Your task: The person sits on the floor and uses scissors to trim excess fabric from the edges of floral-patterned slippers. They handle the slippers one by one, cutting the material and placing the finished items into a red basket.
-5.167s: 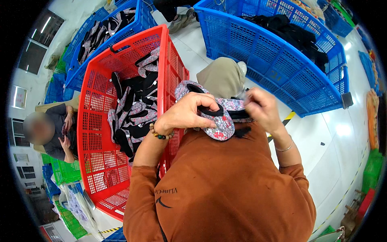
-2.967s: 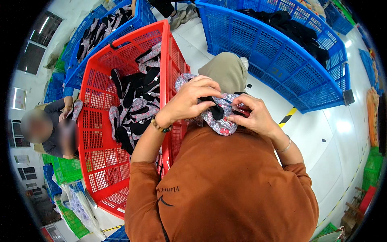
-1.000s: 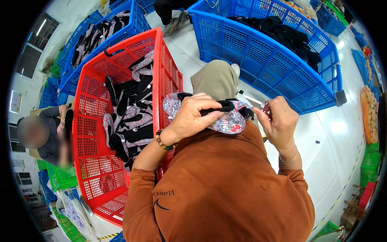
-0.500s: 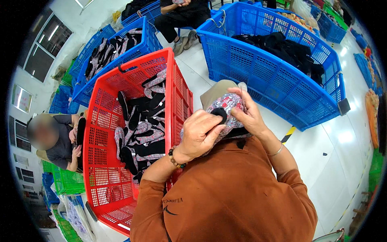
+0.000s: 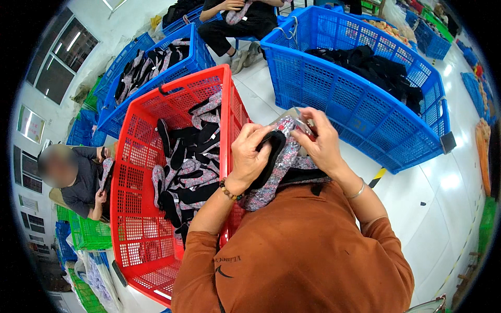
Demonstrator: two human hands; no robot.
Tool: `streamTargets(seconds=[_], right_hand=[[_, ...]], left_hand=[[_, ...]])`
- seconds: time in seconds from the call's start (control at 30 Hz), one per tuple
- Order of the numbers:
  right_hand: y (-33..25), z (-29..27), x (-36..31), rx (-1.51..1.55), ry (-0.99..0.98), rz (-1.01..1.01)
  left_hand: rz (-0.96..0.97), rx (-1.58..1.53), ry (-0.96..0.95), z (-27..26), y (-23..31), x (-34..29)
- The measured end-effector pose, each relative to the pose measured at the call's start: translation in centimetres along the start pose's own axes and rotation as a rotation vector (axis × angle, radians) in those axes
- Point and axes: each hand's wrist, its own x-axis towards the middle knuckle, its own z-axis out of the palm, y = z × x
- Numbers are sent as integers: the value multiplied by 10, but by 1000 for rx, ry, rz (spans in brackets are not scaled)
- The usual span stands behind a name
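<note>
A slipper (image 5: 282,166) with a grey, red and white flecked upper and black lining is held in front of my chest, its black opening turned toward the left. My left hand (image 5: 248,156) closes over the black rim, thumb and fingers pinching it. On the far end, my right hand (image 5: 319,143) grips the patterned fabric between thumb and fingers. Another black and patterned piece (image 5: 302,175) lies on my lap beneath the slipper, partly covered.
Close on my left stands a red basket (image 5: 226,130) of similar slippers (image 5: 190,172). Blue baskets stand ahead, one with slippers (image 5: 148,68), one with black pieces (image 5: 368,65). One person (image 5: 86,172) sits at left, another (image 5: 237,28) ahead; both hold slippers.
The slipper has turned in my hands, so its long side and black opening now show. My left hand has shifted up along the rim; my right hand stays at the far end.
</note>
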Motion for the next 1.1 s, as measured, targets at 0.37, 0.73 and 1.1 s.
streamTargets(seconds=[0.37,0.73,1.1], right_hand=[[-12,11,6,1,-146,-29],[4,53,20,296,-695,193],[27,61,-20,494,-803,597]], left_hand=[[-44,-15,-231,-38,11,23],[-447,-796,-662,-67,-82,1],[-914,-1233,-558,-44,-93,-51]])
